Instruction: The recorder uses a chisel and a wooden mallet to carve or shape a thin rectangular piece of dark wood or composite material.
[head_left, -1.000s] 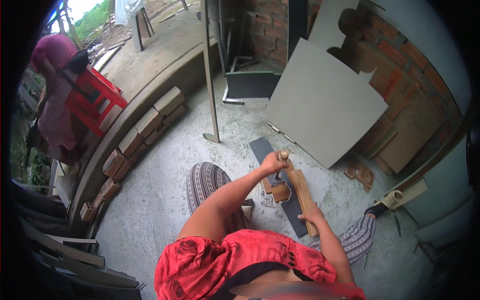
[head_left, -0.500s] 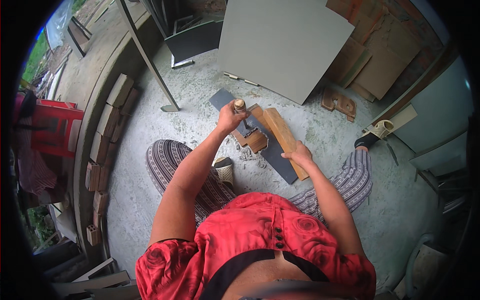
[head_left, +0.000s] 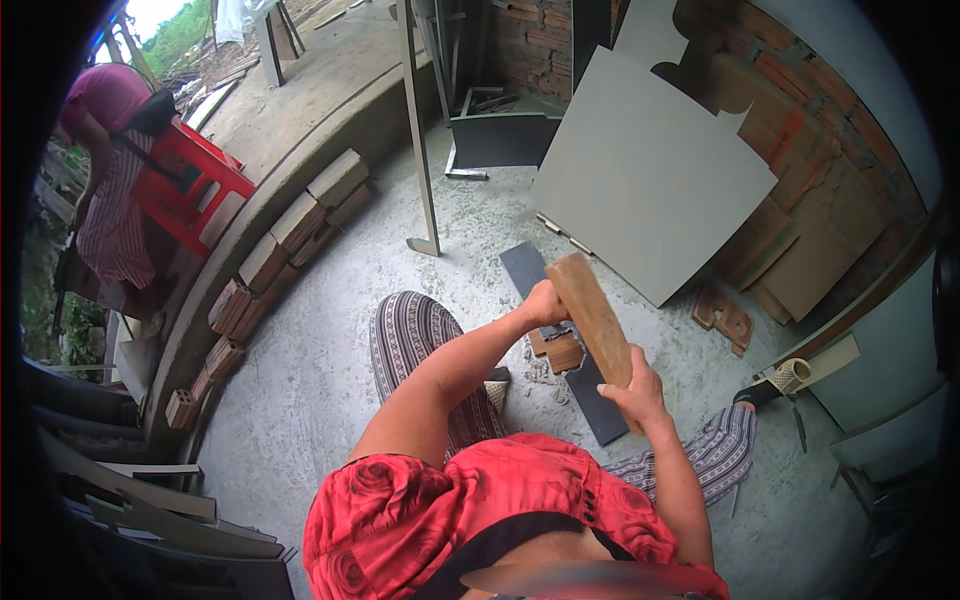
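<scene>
My left hand [head_left: 544,303] is closed around a chisel, whose handle is now hidden behind the wooden block and the fingers. Below that hand, a brown wooden workpiece [head_left: 563,354] with a cut-out edge lies on a long dark grey board [head_left: 597,410]. Pale wood chips [head_left: 548,376] are scattered around it. My right hand [head_left: 640,393] grips the near end of a thick wooden block [head_left: 592,318]. The block's far end is at the top of my left fist; whether it touches the chisel I cannot tell.
A large pale panel [head_left: 650,180] leans at the back beside cardboard sheets [head_left: 830,220]. A cut wooden piece [head_left: 722,320] lies to the right. Bricks [head_left: 265,268] line the left ledge. Beyond it, another person [head_left: 120,200] bends near a red plastic stool [head_left: 205,185].
The wooden block has been lifted off the grey board and brought over the chisel's top by my right hand. My left hand stays on the chisel. The whole view has turned leftward.
</scene>
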